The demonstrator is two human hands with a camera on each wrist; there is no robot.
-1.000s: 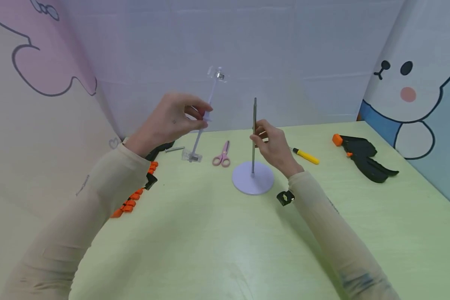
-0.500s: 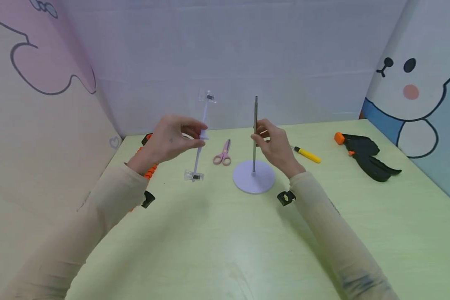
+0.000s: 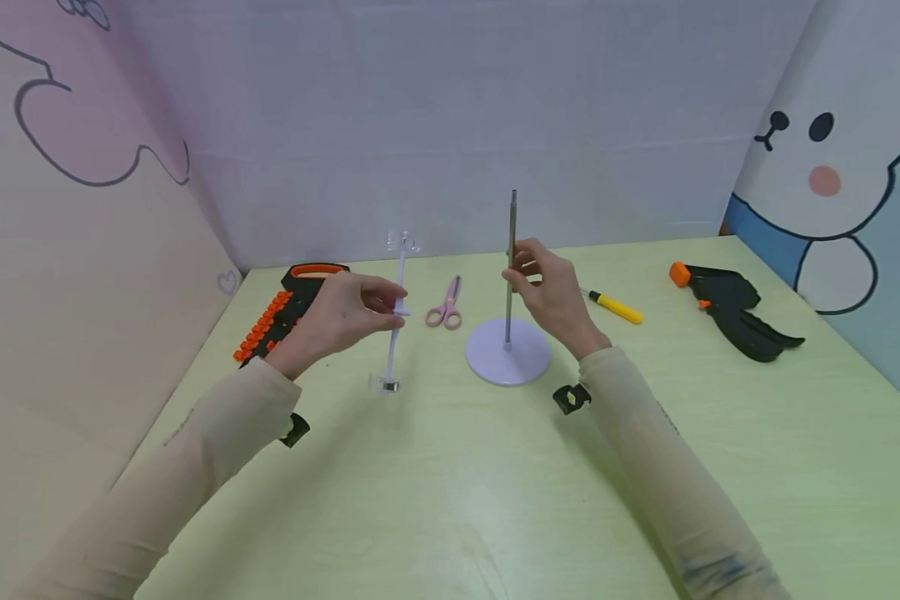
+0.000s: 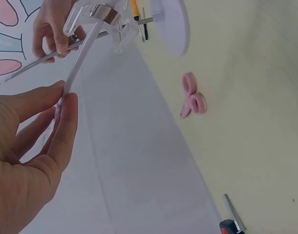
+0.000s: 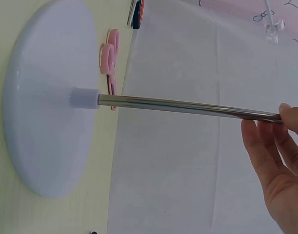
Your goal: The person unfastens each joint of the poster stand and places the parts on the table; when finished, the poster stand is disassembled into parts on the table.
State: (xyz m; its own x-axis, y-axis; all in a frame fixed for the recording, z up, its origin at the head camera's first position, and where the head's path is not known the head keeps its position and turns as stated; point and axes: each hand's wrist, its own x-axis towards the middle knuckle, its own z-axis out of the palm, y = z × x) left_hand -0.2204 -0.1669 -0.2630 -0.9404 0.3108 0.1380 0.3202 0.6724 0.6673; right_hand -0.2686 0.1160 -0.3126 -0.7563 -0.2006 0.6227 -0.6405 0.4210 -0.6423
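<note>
Your left hand pinches the clear clip rod mid-length; long axis near vertical, lower clip just above the worktop, left of the stand base. Your right hand grips the upright metal pole.

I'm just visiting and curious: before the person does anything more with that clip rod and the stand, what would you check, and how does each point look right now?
1. Left hand pinches the clip rod at its middle: ok.
2. Right hand holds the stand's pole: ok.
3. Pole upright, base flat on the table: ok.
4. Clip rod apart from the pole: ok.
5. Scissors lie clear of the base: ok.
6. Clips at the rod ends open or closed: cannot tell.
</note>
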